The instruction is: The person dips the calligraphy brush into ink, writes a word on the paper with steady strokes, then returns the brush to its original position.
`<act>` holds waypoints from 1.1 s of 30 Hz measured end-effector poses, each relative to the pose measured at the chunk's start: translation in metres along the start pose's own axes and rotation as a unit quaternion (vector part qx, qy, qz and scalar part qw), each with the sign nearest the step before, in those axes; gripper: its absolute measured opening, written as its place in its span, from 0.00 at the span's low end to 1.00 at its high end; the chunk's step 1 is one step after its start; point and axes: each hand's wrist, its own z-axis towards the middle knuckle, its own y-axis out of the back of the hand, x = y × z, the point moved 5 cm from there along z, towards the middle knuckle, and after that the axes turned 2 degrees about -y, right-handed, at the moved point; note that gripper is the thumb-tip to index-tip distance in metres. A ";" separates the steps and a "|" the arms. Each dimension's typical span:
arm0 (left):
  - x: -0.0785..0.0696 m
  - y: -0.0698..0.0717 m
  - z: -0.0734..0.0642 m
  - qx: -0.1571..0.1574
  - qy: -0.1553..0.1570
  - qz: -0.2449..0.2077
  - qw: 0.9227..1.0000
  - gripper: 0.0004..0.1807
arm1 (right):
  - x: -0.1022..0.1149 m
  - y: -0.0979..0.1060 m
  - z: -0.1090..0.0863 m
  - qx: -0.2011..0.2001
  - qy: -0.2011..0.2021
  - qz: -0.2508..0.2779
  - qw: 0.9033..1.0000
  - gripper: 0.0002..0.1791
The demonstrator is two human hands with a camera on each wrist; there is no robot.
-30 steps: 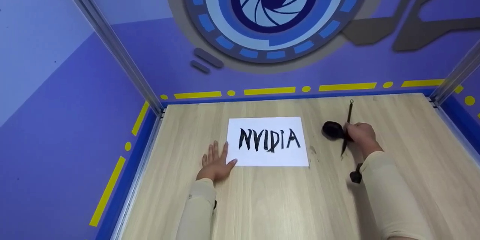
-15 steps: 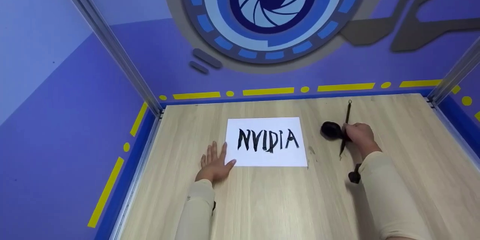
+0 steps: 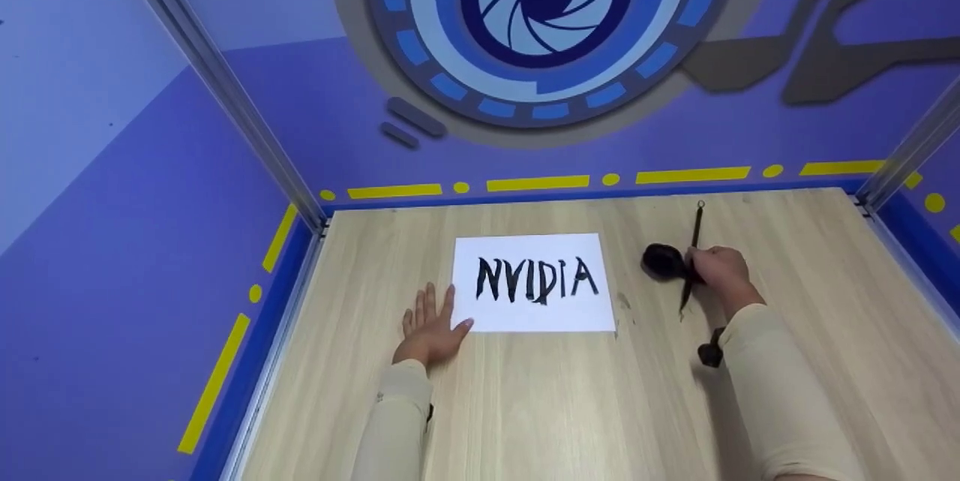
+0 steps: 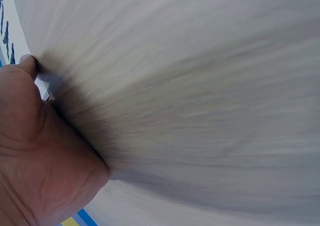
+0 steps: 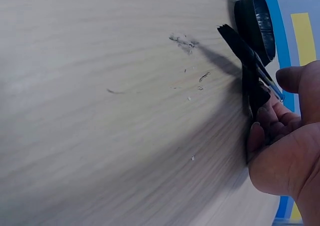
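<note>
A white sheet of paper (image 3: pixel 532 320) with the black brushed letters "NVIDIA" lies on the wooden table. My left hand (image 3: pixel 433 335) rests flat with spread fingers at its left edge, the thumb on the lower left corner. To the right, my right hand (image 3: pixel 721 271) has curled fingers around a thin black paintbrush (image 3: pixel 698 226), which has a loop at its far end. A round black spoon-shaped dish (image 3: pixel 661 262) sits beside that hand, its handle under the brush. In the right wrist view the dark bristles (image 5: pixel 234 41) point up off the table, and the thumb (image 5: pixel 289 80) is close by the shaft.
Dark ink smudges (image 5: pixel 185 42) mark the wooden table (image 3: pixel 540 406) between paper and dish. A blue and purple printed back wall (image 3: pixel 517 154) borders the table's far edge, with metal posts (image 3: pixel 225 83) at the corners. A small black device (image 3: pixel 710 353) is at the right wrist.
</note>
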 end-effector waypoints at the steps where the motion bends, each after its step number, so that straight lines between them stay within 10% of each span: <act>1: 0.003 -0.002 0.003 -0.003 -0.001 0.003 1.000 0.46 | -0.001 0.000 0.000 -0.002 0.001 0.004 1.000 0.21; 33: 0.004 -0.005 0.004 -0.028 -0.010 -0.008 1.000 0.46 | -0.013 0.000 -0.010 0.017 0.053 0.045 0.997 0.38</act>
